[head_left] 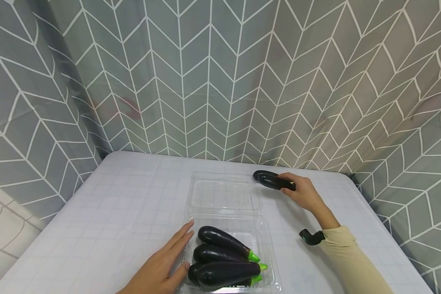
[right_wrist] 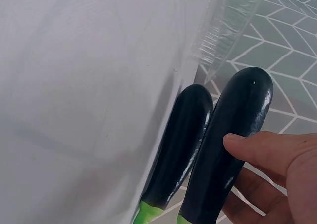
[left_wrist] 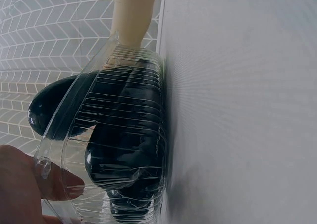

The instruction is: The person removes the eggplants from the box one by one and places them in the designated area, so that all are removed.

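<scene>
At the right rear of the table, my right hand (head_left: 300,190) grips a dark eggplant (head_left: 270,180) between thumb and fingers. In the right wrist view, this held eggplant (right_wrist: 225,149) is beside a second eggplant (right_wrist: 181,144) with a green stem end, near the table surface. A clear plastic clamshell container (head_left: 270,241) lies opened at the front centre. Several glossy eggplants (head_left: 228,274) with bright green stems are in its near half. My left hand (head_left: 165,261) rests at the container's left rim, fingers extended; the left wrist view shows its thumb (left_wrist: 59,184) through the clear plastic.
The container's clear lid (head_left: 222,194) lies flat behind the filled half. A black wrist-worn device (head_left: 311,237) sits by the right sleeve (head_left: 349,253). Behind the white-covered table (head_left: 132,204) hangs a grey curtain (head_left: 213,81) with white zigzag lines.
</scene>
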Motion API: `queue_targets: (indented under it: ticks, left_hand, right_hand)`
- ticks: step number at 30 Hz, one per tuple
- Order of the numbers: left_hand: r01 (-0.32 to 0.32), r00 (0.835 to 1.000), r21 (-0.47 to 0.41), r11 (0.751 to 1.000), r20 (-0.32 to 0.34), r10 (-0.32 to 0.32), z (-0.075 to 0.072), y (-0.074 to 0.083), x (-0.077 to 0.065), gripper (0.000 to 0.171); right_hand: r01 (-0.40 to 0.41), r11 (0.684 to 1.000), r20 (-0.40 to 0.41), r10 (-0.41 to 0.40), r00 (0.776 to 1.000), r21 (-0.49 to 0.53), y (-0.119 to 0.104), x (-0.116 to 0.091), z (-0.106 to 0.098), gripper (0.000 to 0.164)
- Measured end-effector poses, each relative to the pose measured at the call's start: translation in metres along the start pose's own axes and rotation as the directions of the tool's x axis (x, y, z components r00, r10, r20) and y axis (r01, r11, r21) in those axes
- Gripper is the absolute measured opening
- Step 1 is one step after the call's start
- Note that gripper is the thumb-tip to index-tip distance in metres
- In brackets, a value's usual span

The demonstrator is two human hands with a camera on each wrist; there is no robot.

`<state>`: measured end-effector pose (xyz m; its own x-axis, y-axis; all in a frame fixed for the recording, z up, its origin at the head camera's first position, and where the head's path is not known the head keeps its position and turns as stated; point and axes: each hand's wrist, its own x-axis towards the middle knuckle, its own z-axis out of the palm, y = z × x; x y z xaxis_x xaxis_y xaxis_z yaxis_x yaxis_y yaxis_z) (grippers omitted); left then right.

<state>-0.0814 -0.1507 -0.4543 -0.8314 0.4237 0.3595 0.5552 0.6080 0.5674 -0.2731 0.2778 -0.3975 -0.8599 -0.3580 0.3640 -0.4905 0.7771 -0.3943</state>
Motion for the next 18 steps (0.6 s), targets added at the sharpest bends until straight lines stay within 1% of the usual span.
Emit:
queue_targets:
  ticks: [7, 18]
  left_hand:
    - [0.0, 1.0, -0.001, 1.0, -0.003, 0.0, 0.0, 0.0, 0.0, 0.066]
    - [-0.01, 1.0, -0.018, 1.0, -0.006, 0.01, 0.0, 0.0, 0.0, 0.068]
  right_hand:
    - [-0.001, 1.0, 0.01, 0.001, 1.0, 0.006, 0.004, 0.003, 0.004, 0.04]
    - [-0.029, 1.0, 0.028, 0.03, 0.999, -0.004, 0.009, 0.003, 0.012, 0.041]
